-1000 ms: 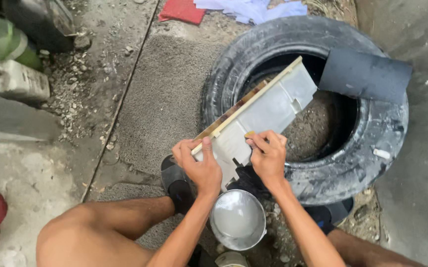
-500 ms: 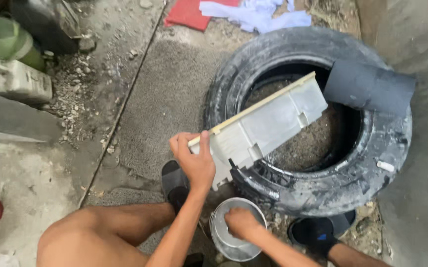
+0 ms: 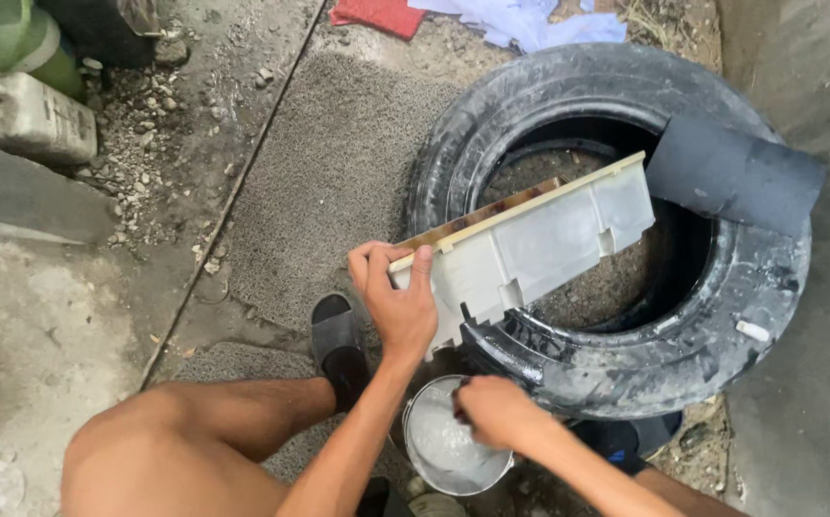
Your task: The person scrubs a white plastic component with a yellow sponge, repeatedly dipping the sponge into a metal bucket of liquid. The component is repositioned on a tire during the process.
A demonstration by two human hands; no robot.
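Plastic panel (image 3: 539, 244): a long white ribbed piece with a cream-coloured top edge, held tilted over the opening of a black tyre (image 3: 616, 230) that lies flat on the ground. Its far end is raised above the tyre's hollow; its near end is at the tyre's near wall.

The left hand (image 3: 397, 302) clamps the near end of the panel, fingers curled over the top edge, thumb on the near face, forearm rising from below. The right hand (image 3: 496, 412) is lowered into a small metal bucket (image 3: 443, 442) just in front of the tyre; its fingers are bent, and whether this grip holds anything cannot be told.

A dark flat sheet (image 3: 736, 177) rests on the tyre's far rim. A black sandal (image 3: 338, 340) lies beside the left forearm. A red cloth (image 3: 376, 14) and a pale cloth (image 3: 530, 21) lie beyond the tyre on the concrete floor (image 3: 338, 163).
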